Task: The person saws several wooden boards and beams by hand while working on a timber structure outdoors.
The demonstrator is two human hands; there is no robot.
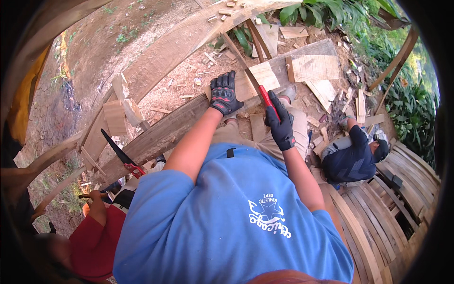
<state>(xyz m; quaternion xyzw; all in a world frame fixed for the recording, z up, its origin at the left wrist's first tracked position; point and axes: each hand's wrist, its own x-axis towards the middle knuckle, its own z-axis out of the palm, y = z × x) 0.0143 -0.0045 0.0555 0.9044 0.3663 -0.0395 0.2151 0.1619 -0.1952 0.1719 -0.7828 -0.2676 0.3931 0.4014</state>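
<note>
One pale board [243, 88] is the thing being worked, laid across a long, thick plank [161, 131] in front of the person, with a red-handled saw [266, 99] set over it. The cut seems to be under way, by my judgement: the blade runs from the handle toward the far left, along the line between the board's left part and a pale right-hand section [265, 75]. How deep it has gone, and whether the two are parted, I cannot tell, so how much sawing is left is unclear too. The gloved right hand [280, 120] is wrapped around the saw's handle, fingers closed. The gloved left hand [224, 92] lies flat on the board's left part, fingers stretched out and thumb apart, pinching nothing and apparently steadying the wood. Just to the right, a squared piece [315, 67] rests on the plank, and loose offcuts [323, 93] lie beyond, suggesting that plenty of wood has been cut here, though by whom is not shown. Farther out, a co-worker in dark clothing [347, 158] crouches to the right, above stacked boards [366, 222]; to the near left are a black-bladed saw [116, 147] and a co-worker in red [94, 244].
</note>
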